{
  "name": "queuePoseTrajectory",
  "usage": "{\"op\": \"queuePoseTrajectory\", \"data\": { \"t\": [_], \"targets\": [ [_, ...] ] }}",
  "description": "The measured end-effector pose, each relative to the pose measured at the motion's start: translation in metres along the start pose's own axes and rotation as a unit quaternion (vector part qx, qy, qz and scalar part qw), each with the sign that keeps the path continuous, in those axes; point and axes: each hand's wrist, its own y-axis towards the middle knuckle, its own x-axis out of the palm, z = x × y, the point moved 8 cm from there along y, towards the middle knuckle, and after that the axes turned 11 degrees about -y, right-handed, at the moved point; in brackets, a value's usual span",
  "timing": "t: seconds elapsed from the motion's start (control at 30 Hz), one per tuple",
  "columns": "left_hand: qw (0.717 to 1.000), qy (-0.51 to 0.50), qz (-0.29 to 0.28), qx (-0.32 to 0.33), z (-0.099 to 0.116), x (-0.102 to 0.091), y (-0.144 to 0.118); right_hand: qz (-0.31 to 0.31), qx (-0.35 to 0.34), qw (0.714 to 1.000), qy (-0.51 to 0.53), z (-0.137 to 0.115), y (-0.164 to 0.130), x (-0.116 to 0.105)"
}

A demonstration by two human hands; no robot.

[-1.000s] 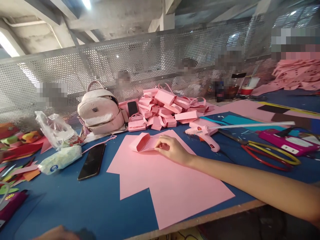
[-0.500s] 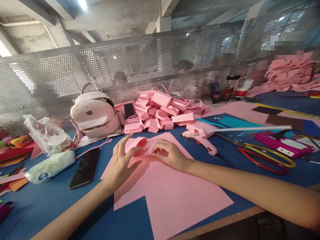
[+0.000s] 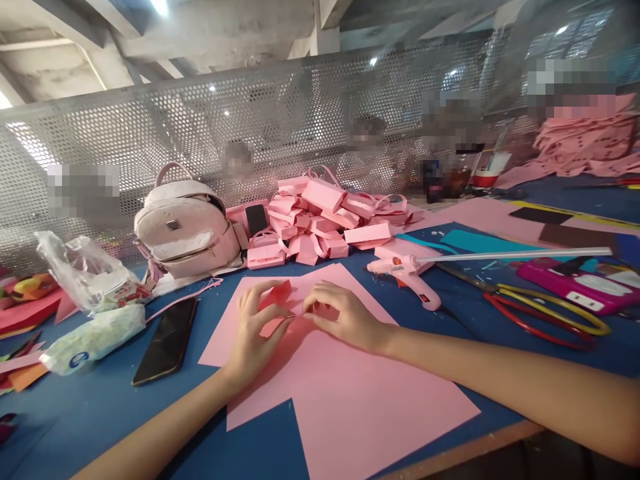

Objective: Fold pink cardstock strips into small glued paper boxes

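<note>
A blue table [image 3: 125, 413] carries a big pink sheet [image 3: 350, 393], with a pile of pink boxes [image 3: 325, 220] and a backpack [image 3: 187, 230] behind it. A glue gun [image 3: 407, 273] lies right of the sheet, a phone [image 3: 167, 340] left. On the sheet's far end, the left hand [image 3: 253, 333] and right hand [image 3: 345, 317] both pinch a small folded pink paper piece [image 3: 277, 300].

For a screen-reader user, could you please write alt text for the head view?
Both hands, left hand and right hand, pinch a small folded pink paper piece over a large pink sheet on a blue table; a glue gun lies right.
</note>
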Motion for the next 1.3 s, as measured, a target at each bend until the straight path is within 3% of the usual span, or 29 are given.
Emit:
{"op": "queuePoseTrajectory", "data": {
  "t": [0.27, 0.7, 0.87, 1.03, 1.3],
  "targets": [
    [1.000, -0.020, 0.002, -0.003, 0.001, 0.001, -0.002, 0.004, -0.009, 1.000, 0.000, -0.005, 0.000, 0.000],
    [0.998, -0.059, -0.014, -0.034, -0.003, 0.003, -0.003, 0.026, 0.110, 0.984, 0.141, 0.004, 0.001, -0.003],
    [0.997, -0.077, -0.018, -0.027, -0.005, 0.005, -0.004, -0.012, 0.084, 0.991, 0.104, 0.005, -0.002, 0.005],
    [0.997, -0.080, -0.018, 0.008, 0.000, 0.005, -0.005, 0.004, 0.052, 0.997, 0.065, 0.000, -0.002, 0.003],
    [0.994, -0.105, -0.014, -0.017, -0.004, 0.005, -0.002, 0.000, 0.048, 0.997, 0.061, -0.001, 0.000, 0.002]
  ]
}}
